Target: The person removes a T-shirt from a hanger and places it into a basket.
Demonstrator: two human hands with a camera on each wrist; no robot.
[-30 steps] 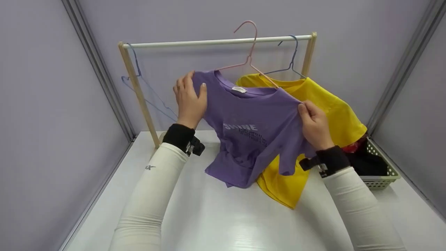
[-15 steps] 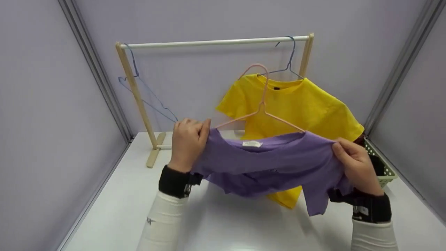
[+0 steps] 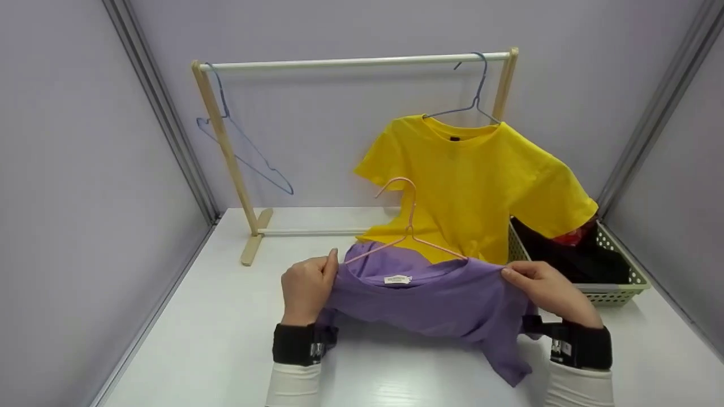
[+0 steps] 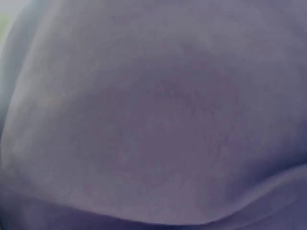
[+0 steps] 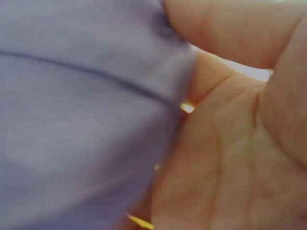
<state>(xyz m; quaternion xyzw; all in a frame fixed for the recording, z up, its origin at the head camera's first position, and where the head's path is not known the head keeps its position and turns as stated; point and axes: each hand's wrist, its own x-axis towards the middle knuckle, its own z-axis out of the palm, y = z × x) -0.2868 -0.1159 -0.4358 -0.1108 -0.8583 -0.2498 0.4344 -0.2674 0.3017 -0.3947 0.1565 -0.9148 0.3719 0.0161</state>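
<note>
A purple T-shirt (image 3: 418,308) hangs between my two hands over the white table, with a pink hanger (image 3: 409,229) inside its neck and the hook pointing up. My left hand (image 3: 308,285) grips the shirt's left shoulder, thumb up. At the other shoulder my right hand (image 3: 551,288) pinches the fabric between thumb and fingers. Purple cloth (image 4: 153,120) fills the left wrist view and hides the left fingers. In the right wrist view, the thumb (image 5: 230,28) presses on the shirt's edge.
Behind stands a clothes rack with a white rail (image 3: 350,62) and wooden legs. A yellow T-shirt (image 3: 458,175) hangs on a blue hanger at its right end; another blue hanger (image 3: 249,141) hangs at the left. A green basket (image 3: 613,291) with dark and red cloth sits at the right.
Both hands have come down and nearer with the purple T-shirt and its pink hanger, from in front of the rail to low over the table. The left hand's fingers have curled in.
</note>
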